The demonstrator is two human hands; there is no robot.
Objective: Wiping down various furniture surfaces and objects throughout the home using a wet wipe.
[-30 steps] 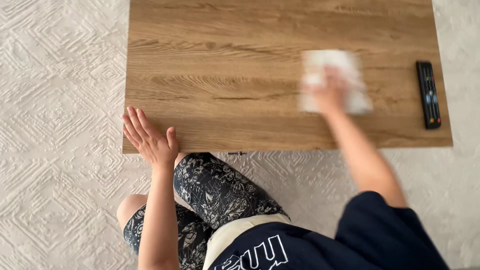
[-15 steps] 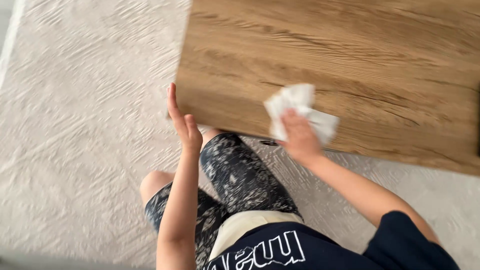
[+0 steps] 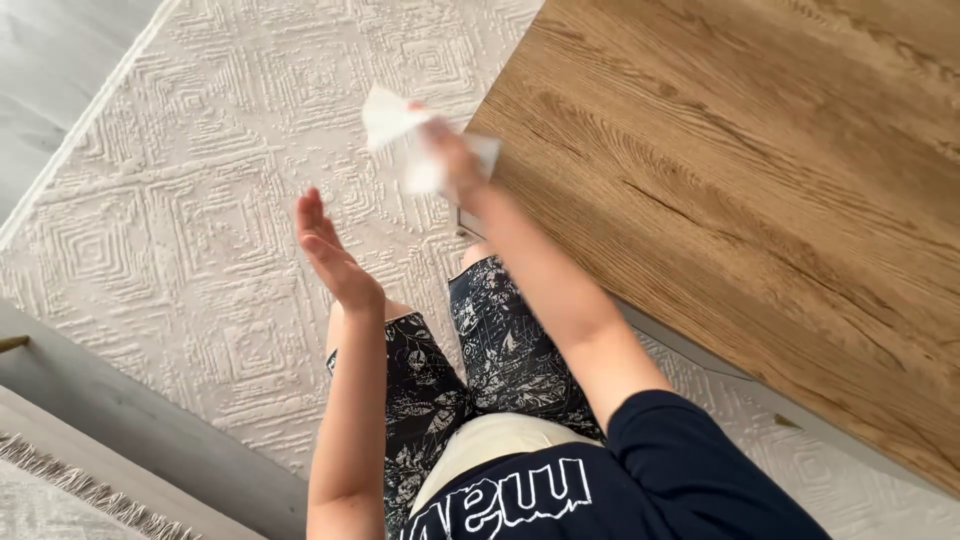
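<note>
Right hand (image 3: 452,160) swept cloth (image 3: 405,135) off table (image 3: 760,180), seemingly clenched.

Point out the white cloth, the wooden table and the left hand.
white cloth (image 3: 395,125): head view, on its upper left fold.
wooden table (image 3: 760,170): head view, on the bare top.
left hand (image 3: 335,255): head view, on the open palm's edge.

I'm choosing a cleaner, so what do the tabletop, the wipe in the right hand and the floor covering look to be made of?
Tabletop: wood-look, matte, with strong brown grain lines; whether solid wood or laminate cannot be told. Wipe in the right hand: thin, white and crumpled, likely paper tissue or a light cloth. Carpet: cream textile with a raised geometric relief pattern.
</note>
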